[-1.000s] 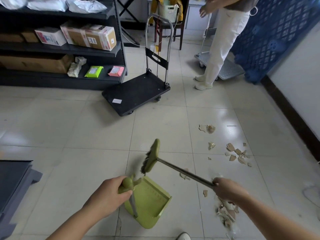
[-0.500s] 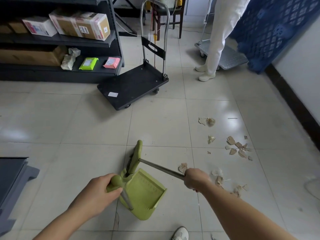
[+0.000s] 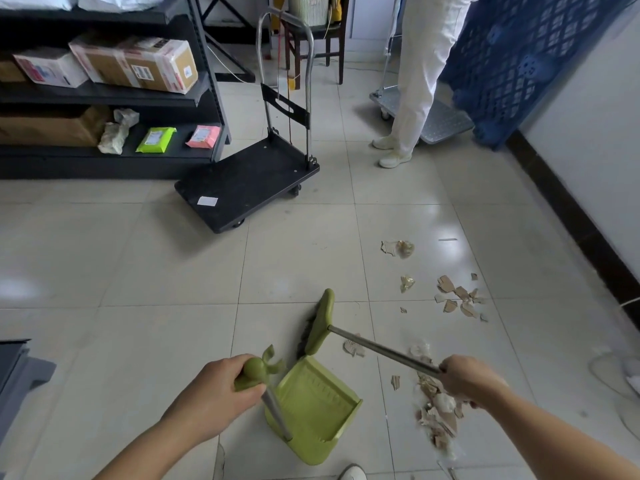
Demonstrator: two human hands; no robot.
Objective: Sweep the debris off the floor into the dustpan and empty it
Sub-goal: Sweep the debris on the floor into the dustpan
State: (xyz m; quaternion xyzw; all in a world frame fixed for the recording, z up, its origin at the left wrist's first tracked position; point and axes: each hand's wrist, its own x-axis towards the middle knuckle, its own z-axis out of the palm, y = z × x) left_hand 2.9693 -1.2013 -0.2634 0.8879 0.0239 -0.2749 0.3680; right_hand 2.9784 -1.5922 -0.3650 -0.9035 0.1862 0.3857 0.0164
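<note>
Your shoe point(image 3: 353, 473): white toe at the bottom edge, just beside the pan's near corner.
Left hand point(image 3: 214, 400): you grip the green knob on top of the dustpan handle point(image 3: 254, 375), fingers curled round it; the metal stem runs down and away to the pan's near end.
Dustpan point(image 3: 313, 407): green, on the tile floor point(image 3: 138, 271) between your two arms, mouth toward the broom head.
Right hand point(image 3: 467, 379): closed round the broom shaft point(image 3: 381, 348), well down its length; the fingertips are hidden under the hand.
Near debris pile point(image 3: 440, 422): torn cardboard and pale scraps, on the floor under and just behind your right hand, right of the pan and apart from it.
Broom head point(image 3: 320, 322): green, standing on edge just beyond the pan's far edge, dark bristles facing left. Whether they touch the floor, you cannot tell.
Loose scrap point(image 3: 353, 348): lying under the shaft, between the head and your right hand.
Far debris point(image 3: 457, 298): brown shards scattered to the right, beyond the broom; two crumpled bits further out.
Black platform cart point(image 3: 249, 181): handle upright, parked beside the shelf.
Shelf point(image 3: 204, 98): dark, with cardboard boxes point(image 3: 138, 65) above and green and pink packets below.
Second person point(image 3: 422, 81): white trousers and shoes, standing beside a silver cart point(image 3: 440, 121).
Blue lattice panel point(image 3: 519, 64): leaning at the right wall.
</note>
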